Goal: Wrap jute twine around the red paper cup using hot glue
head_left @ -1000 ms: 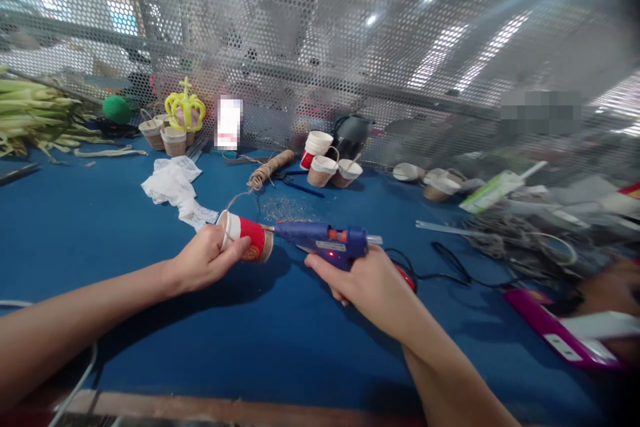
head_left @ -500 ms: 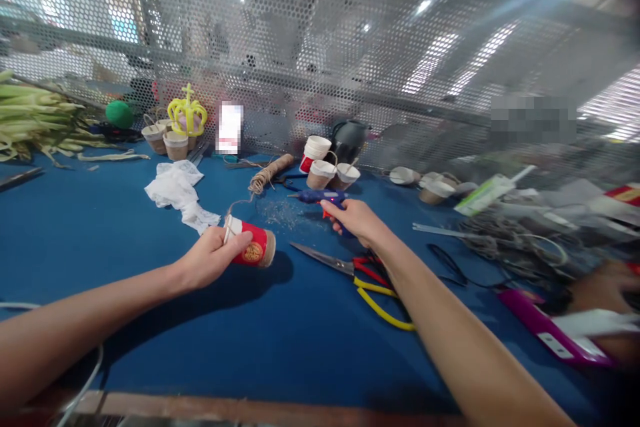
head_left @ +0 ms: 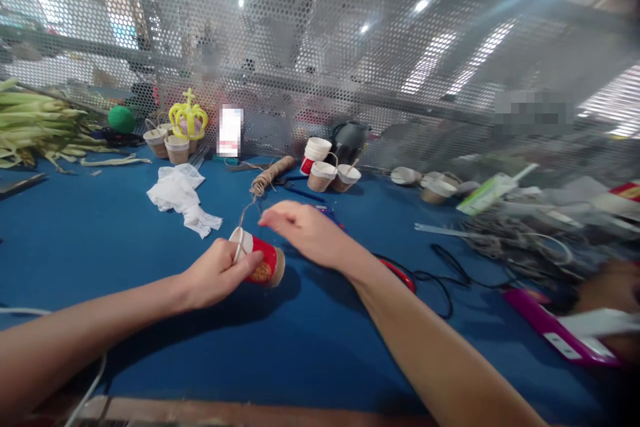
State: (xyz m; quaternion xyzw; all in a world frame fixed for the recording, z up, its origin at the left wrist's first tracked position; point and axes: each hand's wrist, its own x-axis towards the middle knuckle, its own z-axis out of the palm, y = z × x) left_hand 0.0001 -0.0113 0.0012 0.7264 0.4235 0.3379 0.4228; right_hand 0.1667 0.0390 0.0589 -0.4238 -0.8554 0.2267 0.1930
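A small cup with a red band, white upper part and brown base is held above the near-middle of the worktop, tilted onto its side with its rim to the left and its base to the right. The left hand is closed around the rim end, thumb laid along the red band. A strand of twine runs from the cup's rim up to a wound twine bundle lying beyond it. The right hand is just beside the cup, above and to its right, fingers partly curled; whether it pinches anything cannot be told, its underside being hidden. Behind that wrist lies a blue glue gun, mostly covered, and a red handle shows beyond the forearm. A crumpled white cloth lies left of the twine bundle. To the bundle's right, two twine-handled pots stand before a stack of white cups. A yellow crown and a green ball are at the far left, before a perforated screen.
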